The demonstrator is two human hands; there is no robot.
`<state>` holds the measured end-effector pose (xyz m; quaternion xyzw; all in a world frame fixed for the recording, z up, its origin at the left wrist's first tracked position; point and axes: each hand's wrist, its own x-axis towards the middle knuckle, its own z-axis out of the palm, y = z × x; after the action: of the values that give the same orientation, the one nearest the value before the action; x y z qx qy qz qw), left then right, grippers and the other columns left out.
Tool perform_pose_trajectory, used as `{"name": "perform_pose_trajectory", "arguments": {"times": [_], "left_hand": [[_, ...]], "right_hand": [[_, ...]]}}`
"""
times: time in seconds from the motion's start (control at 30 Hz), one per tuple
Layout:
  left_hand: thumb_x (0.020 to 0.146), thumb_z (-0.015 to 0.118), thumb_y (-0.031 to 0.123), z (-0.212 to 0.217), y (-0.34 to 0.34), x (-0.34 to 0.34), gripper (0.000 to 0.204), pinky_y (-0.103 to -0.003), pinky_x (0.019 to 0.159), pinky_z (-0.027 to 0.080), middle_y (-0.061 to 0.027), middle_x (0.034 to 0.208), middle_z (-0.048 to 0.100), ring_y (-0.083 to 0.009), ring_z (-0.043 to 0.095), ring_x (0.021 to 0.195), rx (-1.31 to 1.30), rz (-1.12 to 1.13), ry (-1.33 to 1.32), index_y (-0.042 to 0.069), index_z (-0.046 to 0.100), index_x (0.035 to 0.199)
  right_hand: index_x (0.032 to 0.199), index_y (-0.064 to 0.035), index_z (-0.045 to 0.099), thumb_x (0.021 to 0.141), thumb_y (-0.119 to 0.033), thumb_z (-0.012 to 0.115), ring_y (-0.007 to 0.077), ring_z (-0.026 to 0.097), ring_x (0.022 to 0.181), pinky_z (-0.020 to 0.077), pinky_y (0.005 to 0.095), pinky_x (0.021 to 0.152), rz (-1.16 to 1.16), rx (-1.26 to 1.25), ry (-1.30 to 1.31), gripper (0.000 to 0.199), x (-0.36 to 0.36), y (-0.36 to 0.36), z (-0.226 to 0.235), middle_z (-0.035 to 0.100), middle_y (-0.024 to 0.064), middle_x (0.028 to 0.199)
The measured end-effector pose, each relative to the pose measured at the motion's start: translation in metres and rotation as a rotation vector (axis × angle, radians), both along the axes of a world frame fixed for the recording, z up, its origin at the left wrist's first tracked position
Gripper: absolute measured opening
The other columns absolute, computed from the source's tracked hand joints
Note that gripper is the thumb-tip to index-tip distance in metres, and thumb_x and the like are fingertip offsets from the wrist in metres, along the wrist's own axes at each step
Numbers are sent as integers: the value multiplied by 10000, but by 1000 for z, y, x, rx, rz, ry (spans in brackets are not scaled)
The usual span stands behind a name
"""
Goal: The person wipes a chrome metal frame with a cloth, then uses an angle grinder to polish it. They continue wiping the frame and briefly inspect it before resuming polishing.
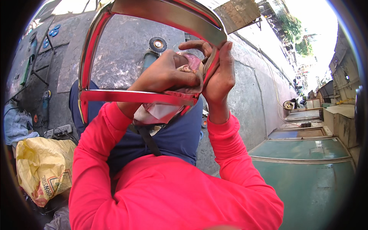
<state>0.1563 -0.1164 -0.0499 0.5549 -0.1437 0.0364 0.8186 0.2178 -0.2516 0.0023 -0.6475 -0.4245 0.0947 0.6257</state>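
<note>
A curved, polished stainless-steel frame (115,96) with rounded corners fills the upper centre of the frame, lifted close to the camera so its corner joint sits within easy reach. The left hand (168,73) – grip pressed shut around a crumpled pinkish-white cloth (191,63) – bears on the metal at that corner, while the right hand (220,76) wraps the bar from behind, fingers clamped to steady it. A teal angle grinder (151,51) lies on the grey concrete floor (122,50) beyond
</note>
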Motion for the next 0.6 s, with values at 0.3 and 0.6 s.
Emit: {"name": "perform_pose_trajectory", "arguments": {"times": [0.3, 0.6], "left_hand": [[742, 686, 112, 4, -5, 4, 148, -223, 561, 390, 3, 703, 598, -33, 504, 644, 43, 16, -102, -30, 647, 743], [781, 658, 115, -6, -4, 0, 145, -223, 502, 338, 41, 623, 535, -15, 448, 575, 57, -69, 41, -16, 662, 717]], "right_hand": [[1281, 50, 452, 1052, -484, 159, 286, 623, 966, 502, 360, 861, -7, 68, 8, 651, 0, 2, -1, 618, 252, 1030], [1236, 73, 490, 1056, -475, 150, 287, 638, 917, 493, 353, 857, -33, 86, -73, 670, -4, 2, 1, 635, 239, 993]]}}
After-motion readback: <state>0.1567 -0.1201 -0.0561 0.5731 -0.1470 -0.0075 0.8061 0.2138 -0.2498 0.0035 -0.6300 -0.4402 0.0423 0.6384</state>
